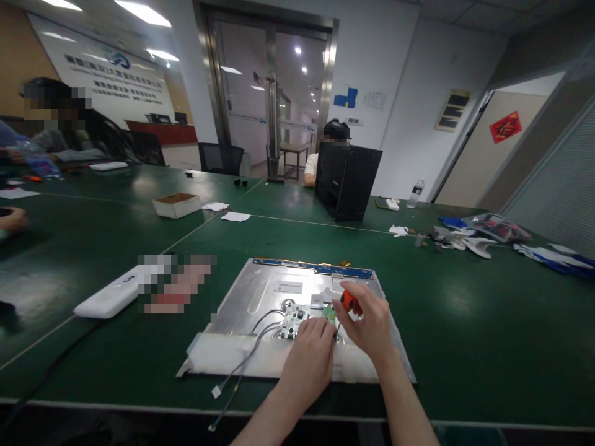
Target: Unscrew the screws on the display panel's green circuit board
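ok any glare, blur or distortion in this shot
Head view throughout: pale glare patches on the green tabletop; ceiling lights burnt out to white; right-hand door leaning, likely wide-angle distortion; pixelation at the white bar's far end; circuit board detail soft.

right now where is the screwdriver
In the head view, the screwdriver is right of centre, in the right hand, near the right end of the board, by the left hand.

Ceiling lights v. bright top L, rest a bit dim; glare spots on green surface; wide-angle stretch at edges; bkgd soft, some patches pixelated.
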{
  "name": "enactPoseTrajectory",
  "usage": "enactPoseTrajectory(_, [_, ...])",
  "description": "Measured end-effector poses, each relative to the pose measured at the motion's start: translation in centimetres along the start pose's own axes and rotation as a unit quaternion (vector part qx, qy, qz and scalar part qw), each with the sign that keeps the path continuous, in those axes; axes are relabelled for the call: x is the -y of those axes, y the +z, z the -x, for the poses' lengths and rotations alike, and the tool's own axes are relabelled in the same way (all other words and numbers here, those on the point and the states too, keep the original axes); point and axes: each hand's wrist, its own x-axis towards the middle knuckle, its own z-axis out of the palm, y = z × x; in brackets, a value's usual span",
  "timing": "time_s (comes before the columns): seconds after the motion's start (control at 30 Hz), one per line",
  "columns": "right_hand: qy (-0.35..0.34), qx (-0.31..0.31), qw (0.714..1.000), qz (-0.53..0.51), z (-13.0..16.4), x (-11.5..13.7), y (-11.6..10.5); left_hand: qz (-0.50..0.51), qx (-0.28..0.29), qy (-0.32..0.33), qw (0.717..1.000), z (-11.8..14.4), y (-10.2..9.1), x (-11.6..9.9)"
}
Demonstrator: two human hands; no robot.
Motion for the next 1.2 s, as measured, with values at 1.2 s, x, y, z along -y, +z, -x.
enactPoseTrajectory(1.2, [0.026,-0.008,0.999,-0.046,0.24,-0.03,-0.19,0.001,-0.003,0.009,1.0,0.12,-0.11,0.07])
